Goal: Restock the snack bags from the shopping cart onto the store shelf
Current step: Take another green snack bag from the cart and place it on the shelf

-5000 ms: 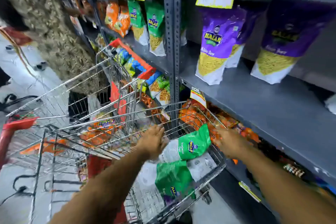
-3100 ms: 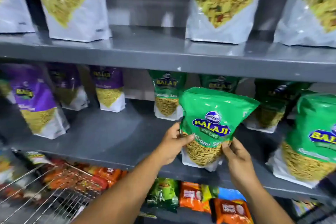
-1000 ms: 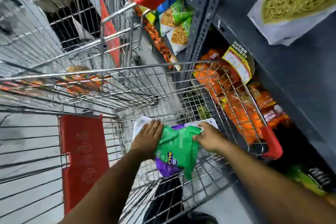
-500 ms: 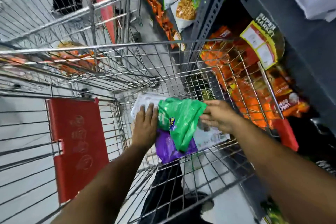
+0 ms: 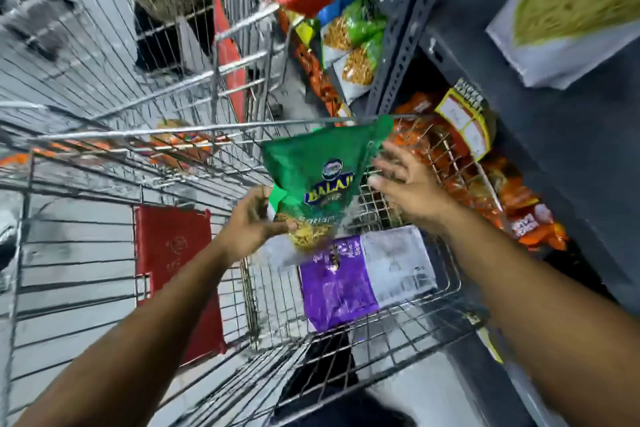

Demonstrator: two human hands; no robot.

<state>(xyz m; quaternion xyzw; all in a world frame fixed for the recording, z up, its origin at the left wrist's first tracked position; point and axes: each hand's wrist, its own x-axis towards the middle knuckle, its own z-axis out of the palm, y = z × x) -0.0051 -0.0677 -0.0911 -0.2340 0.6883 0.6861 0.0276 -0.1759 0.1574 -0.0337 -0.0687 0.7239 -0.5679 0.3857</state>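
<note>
In the middle of the frame the left hand pinches the bottom of the green bag above the cart, the right hand spread flat beside it, so both should hold it going to the shelf.

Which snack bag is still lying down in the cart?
The purple bag, flat on the cart floor. The green bag is lifted up in the left hand.

Left hand: fingers closed in a pinch, arm extended. Right hand: fingers spread, palm facing left.
</note>
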